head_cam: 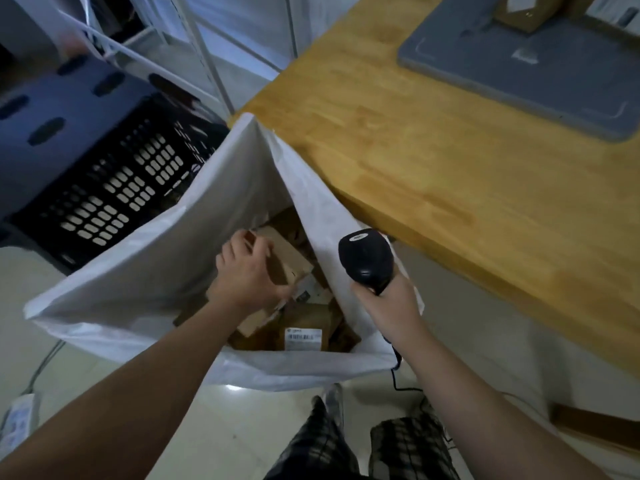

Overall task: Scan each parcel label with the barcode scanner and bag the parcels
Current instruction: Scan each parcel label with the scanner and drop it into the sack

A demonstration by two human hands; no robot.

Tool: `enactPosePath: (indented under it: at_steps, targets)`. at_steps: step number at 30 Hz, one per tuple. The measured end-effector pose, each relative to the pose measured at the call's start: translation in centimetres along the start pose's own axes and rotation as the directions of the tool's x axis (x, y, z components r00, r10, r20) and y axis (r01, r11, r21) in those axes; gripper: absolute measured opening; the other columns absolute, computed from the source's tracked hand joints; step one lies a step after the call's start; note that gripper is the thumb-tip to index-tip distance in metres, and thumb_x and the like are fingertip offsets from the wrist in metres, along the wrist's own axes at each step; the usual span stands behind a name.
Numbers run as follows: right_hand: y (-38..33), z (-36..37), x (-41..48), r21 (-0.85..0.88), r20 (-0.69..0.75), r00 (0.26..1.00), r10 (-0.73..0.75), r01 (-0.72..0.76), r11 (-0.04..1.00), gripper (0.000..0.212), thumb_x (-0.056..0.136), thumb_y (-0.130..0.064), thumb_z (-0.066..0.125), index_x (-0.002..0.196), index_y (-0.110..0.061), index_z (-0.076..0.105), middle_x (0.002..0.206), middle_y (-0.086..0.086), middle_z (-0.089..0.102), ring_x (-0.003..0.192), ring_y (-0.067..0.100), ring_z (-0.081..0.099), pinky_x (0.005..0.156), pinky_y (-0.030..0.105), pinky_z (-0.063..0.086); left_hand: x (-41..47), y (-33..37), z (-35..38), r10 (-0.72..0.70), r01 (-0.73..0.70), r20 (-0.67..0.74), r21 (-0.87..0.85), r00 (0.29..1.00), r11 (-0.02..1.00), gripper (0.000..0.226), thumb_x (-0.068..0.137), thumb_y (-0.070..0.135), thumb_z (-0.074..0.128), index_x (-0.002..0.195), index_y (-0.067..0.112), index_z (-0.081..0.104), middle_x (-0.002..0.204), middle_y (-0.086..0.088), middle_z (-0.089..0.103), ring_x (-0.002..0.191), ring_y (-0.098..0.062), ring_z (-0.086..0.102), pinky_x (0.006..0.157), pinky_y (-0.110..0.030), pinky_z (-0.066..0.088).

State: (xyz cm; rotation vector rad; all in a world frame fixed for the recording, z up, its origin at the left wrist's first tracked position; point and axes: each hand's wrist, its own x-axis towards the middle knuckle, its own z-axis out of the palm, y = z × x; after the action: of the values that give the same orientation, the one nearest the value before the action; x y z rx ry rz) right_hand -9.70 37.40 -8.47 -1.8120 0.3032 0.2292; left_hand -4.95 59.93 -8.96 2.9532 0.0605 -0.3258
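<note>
A large white sack (166, 258) stands open on the floor beside the wooden table (467, 174). Inside lie several cardboard parcels; one (304, 332) shows a white barcode label facing up. My left hand (247, 271) reaches into the sack and grips a small brown cardboard parcel (284, 252), fingers curled over its top edge. My right hand (384, 299) holds the black barcode scanner (365, 259) by its handle over the sack's right rim, head pointing away from me. The scanner's cable hangs down below my wrist.
A black perforated crate (114, 188) sits left of the sack, with white shelf rails behind. On the table lie a grey mat (512, 64) and more cardboard boxes (523, 12) at the far edge. A power strip (17, 417) lies on the floor at lower left.
</note>
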Motion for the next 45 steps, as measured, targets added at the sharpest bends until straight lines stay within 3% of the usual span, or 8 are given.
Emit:
enactPosePath:
  at_steps: [6, 11, 18, 21, 28, 34, 39, 45]
  targets:
    - [1.8, 3.8, 1.6, -0.191, 0.087, 0.995, 0.055, -0.037, 0.981, 0.025, 0.085, -0.021, 0.071, 0.105, -0.022, 0.055, 0.086, -0.002, 0.063, 0.088, 0.017, 0.061, 0.069, 0.026, 0.045, 1.0, -4.0, 5.1, -0.058, -0.02, 0.229, 0.327, 0.972, 0.945, 0.089, 0.072, 0.068, 0.065, 0.139, 0.028, 0.023, 0.148, -0.019, 0.015, 0.136, -0.041, 0.02, 0.111, -0.051, 0.025]
    - [3.8, 5.8, 3.1, -0.312, 0.073, 0.989, 0.131, -0.102, 0.945, 0.029, 0.085, -0.027, 0.069, 0.109, -0.014, 0.058, 0.093, 0.005, 0.065, 0.091, 0.022, 0.061, 0.074, 0.032, 0.049, 1.0, -3.8, 7.1, -0.053, -0.121, 0.382, 0.418, 0.923, 0.9, 0.058, 0.088, 0.049, 0.056, 0.137, 0.026, 0.035, 0.137, -0.016, 0.031, 0.123, -0.038, 0.037, 0.103, -0.047, 0.033]
    - [3.1, 3.9, 3.5, -0.294, -0.05, 0.992, 0.118, -0.128, 0.947, 0.019, 0.085, -0.022, 0.068, 0.097, -0.02, 0.053, 0.082, -0.001, 0.059, 0.082, 0.019, 0.057, 0.071, 0.029, 0.042, 2.7, 0.9, 4.6, 0.1, -0.152, 0.202, 0.259, 0.974, 0.954, 0.038, 0.098, 0.033, 0.046, 0.132, 0.017, 0.044, 0.129, -0.012, 0.043, 0.12, -0.032, 0.042, 0.099, -0.044, 0.037]
    - [2.7, 0.8, 3.3, -0.256, -0.105, 0.99, 0.097, -0.121, 0.959, 0.018, 0.085, -0.017, 0.067, 0.083, -0.023, 0.051, 0.064, -0.003, 0.051, 0.065, 0.019, 0.052, 0.06, 0.029, 0.035, 3.1, 4.0, 2.7, 0.154, -0.183, 0.143, 0.215, 0.978, 0.959, 0.041, 0.098, 0.037, 0.046, 0.134, 0.018, 0.042, 0.132, -0.01, 0.044, 0.121, -0.03, 0.042, 0.097, -0.041, 0.038]
    - [1.9, -11.9, 1.8, -0.256, -0.356, 0.932, 0.066, -0.165, 0.952, 0.026, 0.085, -0.013, 0.068, 0.069, -0.006, 0.048, 0.051, 0.0, 0.04, 0.048, 0.014, 0.04, 0.05, 0.029, 0.024, 3.8, 16.1, -1.2, 0.44, -0.444, 0.064, 0.195, 0.896, 0.875, 0.044, 0.098, 0.038, 0.045, 0.134, 0.013, 0.042, 0.132, -0.012, 0.044, 0.121, -0.032, 0.042, 0.094, -0.039, 0.039]
    - [1.6, -23.9, -0.5, -0.112, -0.551, 0.829, 0.092, -0.183, 0.977, 0.02, 0.086, -0.013, 0.066, 0.074, -0.008, 0.05, 0.059, 0.007, 0.048, 0.057, 0.023, 0.05, 0.057, 0.029, 0.038, 3.9, 30.1, -2.5, 0.603, -0.603, 0.044, 0.145, 0.796, 0.785, 0.044, 0.096, 0.036, 0.049, 0.133, 0.015, 0.043, 0.132, -0.012, 0.045, 0.122, -0.032, 0.041, 0.097, -0.041, 0.037]
    - [2.2, -33.1, -2.1, -0.02, -0.674, 0.732, 0.101, -0.155, 0.988, 0.013, 0.086, -0.015, 0.067, 0.091, -0.014, 0.055, 0.076, 0.016, 0.061, 0.074, 0.032, 0.06, 0.07, 0.047, 0.054, 2.9, 41.1, -2.3, 0.679, -0.682, 0.066, 0.118, 0.731, 0.722, 0.049, 0.095, 0.044, 0.05, 0.135, 0.016, 0.043, 0.132, -0.01, 0.044, 0.123, -0.031, 0.04, 0.098, -0.042, 0.038]
    - [3.9, -42.1, -3.5, 0.12, -0.735, 0.656, 0.171, -0.123, 0.985, 0.012, 0.088, -0.012, 0.064, 0.093, -0.002, 0.06, 0.072, 0.02, 0.059, 0.071, 0.037, 0.06, 0.061, 0.036, 0.048, 1.0, 52.1, -0.8, 0.703, -0.707, 0.116, -0.013, 0.702, 0.707, 0.058, 0.094, 0.049, 0.05, 0.14, 0.015, 0.037, 0.137, -0.009, 0.041, 0.124, -0.031, 0.041, 0.098, -0.042, 0.041]
